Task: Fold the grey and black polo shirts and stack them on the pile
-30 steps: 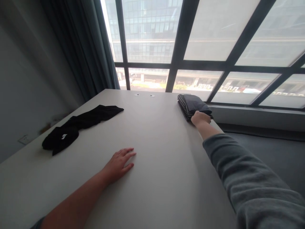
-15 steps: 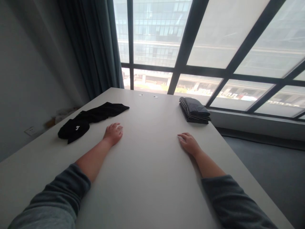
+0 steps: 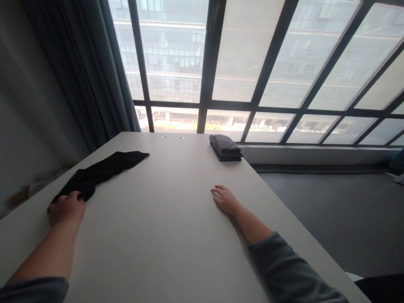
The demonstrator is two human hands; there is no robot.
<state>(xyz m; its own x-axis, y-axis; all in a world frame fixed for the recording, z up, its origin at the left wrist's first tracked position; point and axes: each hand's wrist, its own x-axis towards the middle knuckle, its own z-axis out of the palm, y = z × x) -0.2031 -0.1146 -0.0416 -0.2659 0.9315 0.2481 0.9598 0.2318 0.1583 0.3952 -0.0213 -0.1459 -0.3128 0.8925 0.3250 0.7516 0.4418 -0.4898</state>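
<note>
A long crumpled black garment lies across the left side of the white table. At its near end is my left hand, fingers curled down over the cloth and closed on it; a bit of black fabric shows by the fingertips. The exact grip is partly hidden by the back of the hand. My right hand rests palm down on the tabletop, fingers apart and holding nothing. Beyond it, near the right edge, sits a folded stack of dark grey and striped cloth.
Two small white cable-hole covers are set in the table's far end. Behind are large windows in dark frames and a dark curtain at left. Grey floor lies to the right, with a dark object at the lower right.
My left hand has moved left and nearer, from bare table onto the black garment's near end, and closed on it. My right hand stays on the table. The view has turned to the right.
</note>
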